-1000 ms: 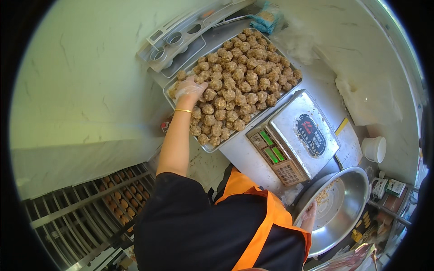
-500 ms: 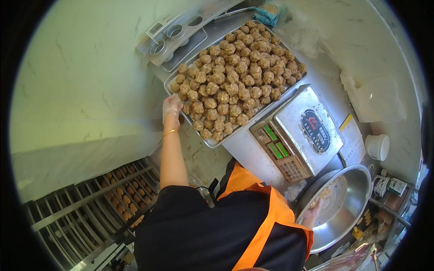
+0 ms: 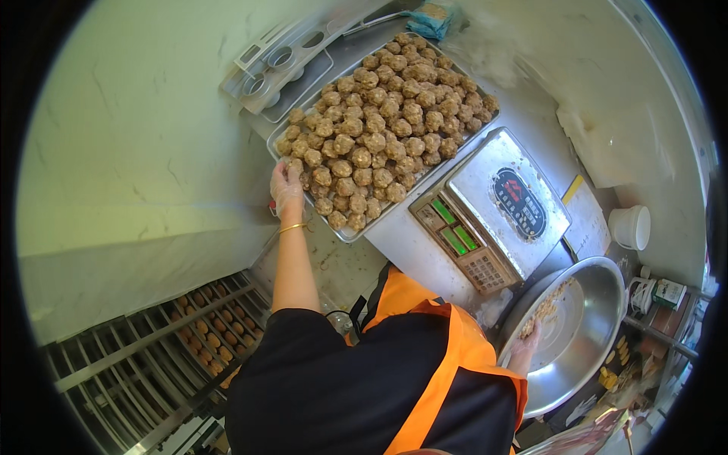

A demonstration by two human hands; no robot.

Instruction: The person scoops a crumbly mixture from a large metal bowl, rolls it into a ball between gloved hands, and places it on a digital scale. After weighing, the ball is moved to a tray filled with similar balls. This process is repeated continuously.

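Note:
A metal tray (image 3: 350,236) is heaped with rough brown balls (image 3: 394,114) that look made of a chunky mixture. At the tray's left corner, my left hand (image 3: 287,189), in a clear plastic glove, has its fingers closed around one brown ball (image 3: 294,164). On the right, my right hand (image 3: 523,350) reaches into a big steel bowl (image 3: 607,334). Its fingers press into a crumbly brown mixture (image 3: 547,305) on the bowl's left inner wall and are partly sunk in it.
A digital scale (image 3: 509,205) with green displays stands between tray and bowl. Behind the tray's left side is a metal rack with round holes (image 3: 284,61). A white tub (image 3: 629,227) stands at the right. At lower left, a slatted rack (image 3: 144,364) holds trays of small brown pieces.
My left hand's fingers have come over the tray's rim, around a ball. In the bowl, my right hand has moved up slightly against the mixture. The whole view has shifted a little.

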